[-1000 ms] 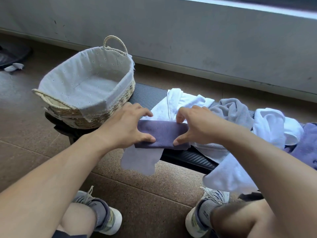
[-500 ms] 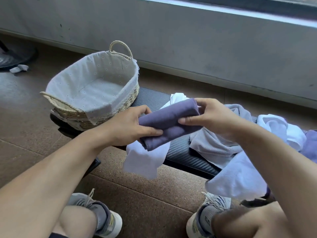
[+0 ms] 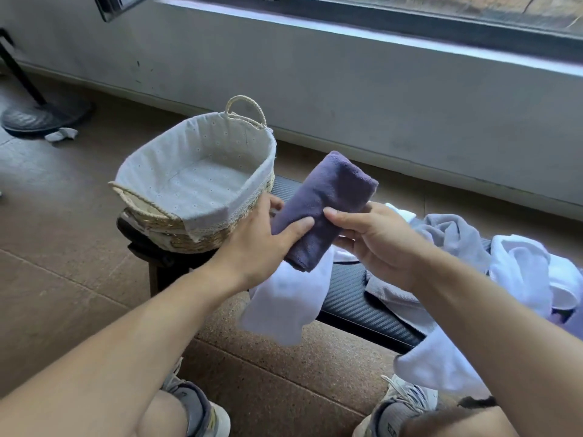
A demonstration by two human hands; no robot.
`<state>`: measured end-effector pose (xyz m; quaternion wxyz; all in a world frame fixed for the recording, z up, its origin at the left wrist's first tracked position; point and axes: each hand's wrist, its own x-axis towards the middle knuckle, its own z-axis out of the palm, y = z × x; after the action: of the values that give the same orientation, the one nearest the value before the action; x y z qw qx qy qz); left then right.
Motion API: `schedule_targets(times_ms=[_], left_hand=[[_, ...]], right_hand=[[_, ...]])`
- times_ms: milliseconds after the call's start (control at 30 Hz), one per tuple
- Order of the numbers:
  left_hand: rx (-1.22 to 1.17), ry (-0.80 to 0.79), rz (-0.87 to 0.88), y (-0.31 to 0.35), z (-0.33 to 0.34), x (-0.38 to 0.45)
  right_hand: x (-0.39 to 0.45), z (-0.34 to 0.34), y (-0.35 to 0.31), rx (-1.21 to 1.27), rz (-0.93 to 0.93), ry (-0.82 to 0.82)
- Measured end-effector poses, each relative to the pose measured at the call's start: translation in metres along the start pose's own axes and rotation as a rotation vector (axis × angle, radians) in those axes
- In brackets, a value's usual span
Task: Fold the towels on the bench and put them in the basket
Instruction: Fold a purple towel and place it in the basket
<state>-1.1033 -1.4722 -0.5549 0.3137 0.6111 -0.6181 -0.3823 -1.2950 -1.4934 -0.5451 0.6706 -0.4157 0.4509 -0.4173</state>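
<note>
You hold a folded purple terry towel [image 3: 325,209] in the air between both hands, just right of the oval woven basket with a pale fabric lining [image 3: 192,184], which sits on the left end of the dark bench [image 3: 347,288]. Your left hand [image 3: 262,241] grips the towel's lower left side, thumb pressed on top. Your right hand [image 3: 375,238] pinches its right edge.

The risk from here is that the fold springs open as you let go over the basket, since only your fingers keep the layers together.

The towel looks like a thick, compact oblong, tilted up to the right. Loose white and grey towels [image 3: 473,247] lie unfolded on the bench beyond.
</note>
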Motion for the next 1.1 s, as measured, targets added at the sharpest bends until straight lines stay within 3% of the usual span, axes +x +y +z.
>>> schedule_targets(times_ms=[67, 200, 400, 600, 700, 767, 967, 1100], left_hand=[[0.106, 0.064, 0.094, 0.0, -0.003, -0.003], [-0.116, 0.193, 0.129, 0.001, -0.013, 0.001], [-0.089, 0.327, 0.127, 0.002, -0.028, 0.008], [0.1, 0.615, 0.36, 0.0, -0.069, 0.012], [0.262, 0.786, 0.256, -0.015, -0.101, 0.02], [0.334, 0.806, 0.126, -0.031, -0.118, 0.025], [0.185, 0.663, -0.234, -0.059, -0.136, 0.035], [0.082, 0.626, -0.295, -0.062, -0.14, 0.04]], right_hand=[[0.002, 0.004, 0.003, -0.171, -0.103, 0.021], [0.002, 0.015, 0.006, -0.406, -0.201, -0.067], [0.013, 0.03, 0.014, -0.303, -0.179, -0.039], [0.027, 0.055, 0.01, -0.281, -0.273, 0.021], [0.048, 0.075, -0.004, -0.443, -0.355, 0.01], [0.071, 0.096, -0.015, -0.601, -0.427, 0.007], [0.141, 0.162, -0.023, -0.863, -0.497, 0.024], [0.175, 0.181, -0.004, -1.039, -0.288, -0.049]])
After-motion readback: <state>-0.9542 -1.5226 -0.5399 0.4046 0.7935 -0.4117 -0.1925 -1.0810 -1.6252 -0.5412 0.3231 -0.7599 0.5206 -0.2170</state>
